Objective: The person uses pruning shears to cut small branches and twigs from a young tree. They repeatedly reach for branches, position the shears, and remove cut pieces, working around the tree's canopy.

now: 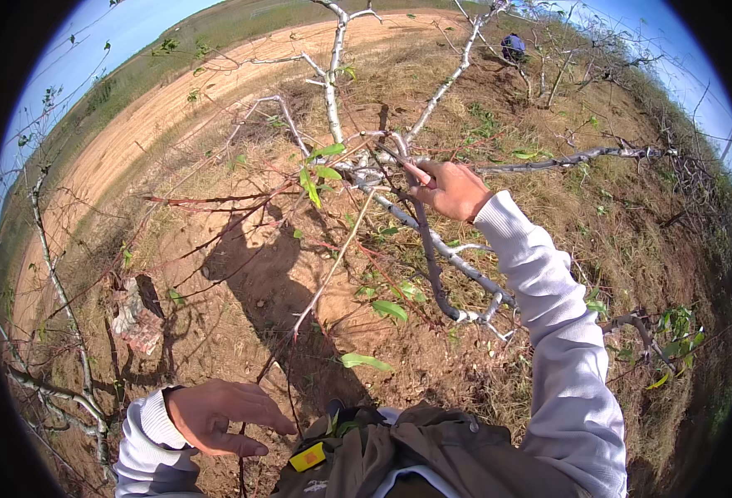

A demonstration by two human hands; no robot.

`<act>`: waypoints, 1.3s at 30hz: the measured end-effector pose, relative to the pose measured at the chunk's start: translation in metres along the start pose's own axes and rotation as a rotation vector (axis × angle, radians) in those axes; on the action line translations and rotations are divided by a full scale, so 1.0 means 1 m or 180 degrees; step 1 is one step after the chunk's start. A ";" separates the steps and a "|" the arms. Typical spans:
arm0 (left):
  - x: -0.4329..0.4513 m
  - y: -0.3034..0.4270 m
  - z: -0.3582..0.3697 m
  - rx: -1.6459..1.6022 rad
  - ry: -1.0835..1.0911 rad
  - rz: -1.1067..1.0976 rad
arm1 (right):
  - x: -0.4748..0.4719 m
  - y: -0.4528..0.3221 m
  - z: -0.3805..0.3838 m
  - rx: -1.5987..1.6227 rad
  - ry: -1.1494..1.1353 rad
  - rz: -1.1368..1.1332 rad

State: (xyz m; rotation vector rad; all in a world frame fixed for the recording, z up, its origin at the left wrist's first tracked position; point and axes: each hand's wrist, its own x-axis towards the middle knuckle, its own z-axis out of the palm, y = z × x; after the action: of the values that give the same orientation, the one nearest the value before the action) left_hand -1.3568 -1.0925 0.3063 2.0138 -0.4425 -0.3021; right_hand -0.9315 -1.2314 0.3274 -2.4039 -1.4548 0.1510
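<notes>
My right hand (453, 190) is closed around a slim pinkish piece, a tool handle or a branch stub, I cannot tell which. It is at the fork of a leafless, pale-barked small tree (334, 75), beside a dark curved branch (431, 261). My left hand (232, 414) is low on the left, fingers stretched and slightly apart, with nothing clearly held. Thin dark twigs pass next to and behind its fingers. A cut-looking pale twig (341, 255) slants down from the fork towards it. Several green leaves (389, 309) hang on reddish shoots between the hands.
A second bare tree (48, 249) stands at the left, near a pale, rough block (136, 320) on the soil. A long grey branch (552, 163) reaches right. A person in blue (513, 47) is bent low in the distance. A yellow object (307, 457) is at my waist.
</notes>
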 end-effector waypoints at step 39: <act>0.004 -0.243 -0.132 0.3144 0.3677 -0.0685 | -0.029 0.009 0.045 0.0151 0.1043 -0.0633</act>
State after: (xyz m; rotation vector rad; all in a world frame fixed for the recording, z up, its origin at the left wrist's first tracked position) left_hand -1.2580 -0.8860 0.1506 2.7291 0.4712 1.1367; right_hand -0.9497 -1.2508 0.2798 -2.1084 -1.4998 -0.2409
